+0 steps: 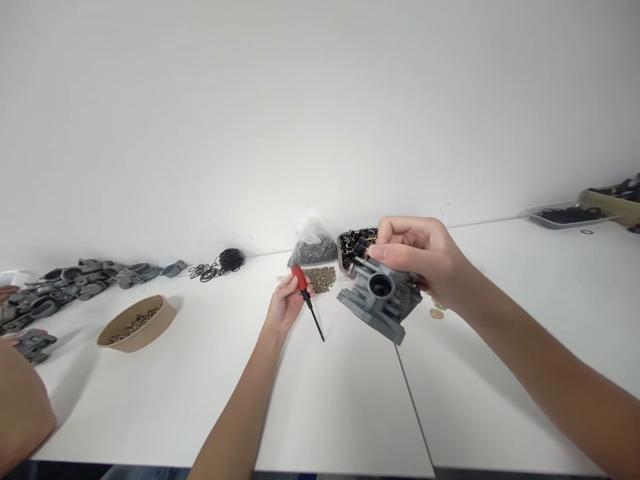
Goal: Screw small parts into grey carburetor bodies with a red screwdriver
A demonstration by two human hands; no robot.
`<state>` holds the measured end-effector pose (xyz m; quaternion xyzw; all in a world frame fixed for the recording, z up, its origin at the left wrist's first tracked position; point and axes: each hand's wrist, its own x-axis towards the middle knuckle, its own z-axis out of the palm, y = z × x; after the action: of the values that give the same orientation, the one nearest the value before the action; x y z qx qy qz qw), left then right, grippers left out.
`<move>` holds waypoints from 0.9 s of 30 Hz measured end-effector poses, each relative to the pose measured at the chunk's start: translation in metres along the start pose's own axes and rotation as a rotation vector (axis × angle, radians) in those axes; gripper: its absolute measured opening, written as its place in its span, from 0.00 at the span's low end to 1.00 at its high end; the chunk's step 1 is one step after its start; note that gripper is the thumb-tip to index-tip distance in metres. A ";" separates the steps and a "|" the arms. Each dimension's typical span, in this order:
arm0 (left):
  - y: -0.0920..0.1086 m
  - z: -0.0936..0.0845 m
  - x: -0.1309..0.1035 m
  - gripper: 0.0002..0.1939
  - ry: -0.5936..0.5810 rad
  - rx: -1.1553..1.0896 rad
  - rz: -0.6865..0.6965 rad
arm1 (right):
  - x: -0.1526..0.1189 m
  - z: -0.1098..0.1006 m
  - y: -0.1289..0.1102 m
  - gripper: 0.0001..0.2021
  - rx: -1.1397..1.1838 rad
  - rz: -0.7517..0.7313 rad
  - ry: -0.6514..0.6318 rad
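Observation:
My left hand [285, 301] is closed round the red handle of a screwdriver [303, 285], whose dark shaft slants down to the right over the white table. Held up by my right hand [420, 257] is a grey metal carburetor [383, 293], its round bore facing me. The right thumb and fingers pinch it at the top, near a small black part [363, 249]. Just behind the left hand lies a pile of small brass-coloured pieces [323, 279]. A box of black ring-like parts [350, 250] stands behind the carburetor and is partly hidden by it.
A tan bowl of small metal pieces [165, 317] stands at left, before a heap of grey castings [75, 283]. Black cords [231, 259] and a plastic bag [314, 248] lie along the wall. Trays [570, 215] sit far right. Another person's arm [23, 407] reaches in from the left.

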<state>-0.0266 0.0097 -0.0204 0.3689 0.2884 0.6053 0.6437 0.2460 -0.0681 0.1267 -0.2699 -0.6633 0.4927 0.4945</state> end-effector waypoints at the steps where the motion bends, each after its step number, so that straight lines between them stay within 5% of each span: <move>1: 0.000 0.000 0.000 0.09 -0.006 0.000 -0.001 | 0.000 -0.001 0.001 0.18 0.011 0.009 -0.006; 27: -0.003 -0.004 0.002 0.11 -0.041 -0.016 0.010 | 0.001 -0.009 0.005 0.12 0.065 -0.062 -0.117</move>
<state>-0.0279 0.0126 -0.0244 0.3773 0.2684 0.6031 0.6495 0.2535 -0.0623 0.1226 -0.2038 -0.6827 0.5133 0.4784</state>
